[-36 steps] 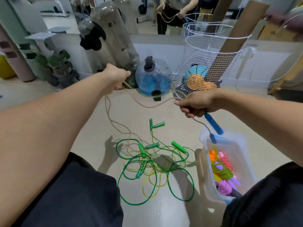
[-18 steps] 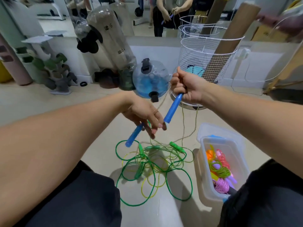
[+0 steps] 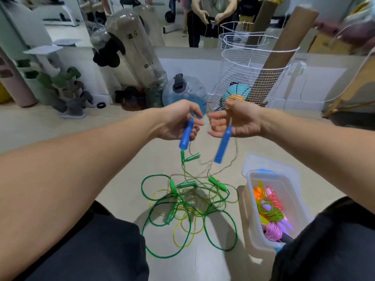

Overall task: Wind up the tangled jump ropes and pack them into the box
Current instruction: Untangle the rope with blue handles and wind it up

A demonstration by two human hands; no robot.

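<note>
both forearms reach forward over the floor (image 3: 125, 159), hands raised side by side and close together, well above the rope pile. the left hand (image 3: 178, 120) is turned palm inward, its fingers curled round the top of a blue handle (image 3: 185, 134) that hangs downward from the grip. the right hand (image 3: 237, 121) faces it, thumb and fingers pinching the top of the other blue handle (image 3: 222, 146), which also points down; its remaining fingers are loosely spread toward the left hand. a thin tan rope (image 3: 229, 165) loops from both handles down to the floor.

half a second ago the right hand was higher and farther away, its handle slanting down toward the left hand, and the left hand was lower with its handle angled to the left; now both hands are level and both handles hang nearly vertical.

below, the tangled green jump ropes (image 3: 188, 209) with green handles lie on the floor between the knees, unmoved. the clear plastic box (image 3: 250, 199) stands just right of them, holding coiled orange, pink, green and purple ropes (image 3: 269, 213).
</note>
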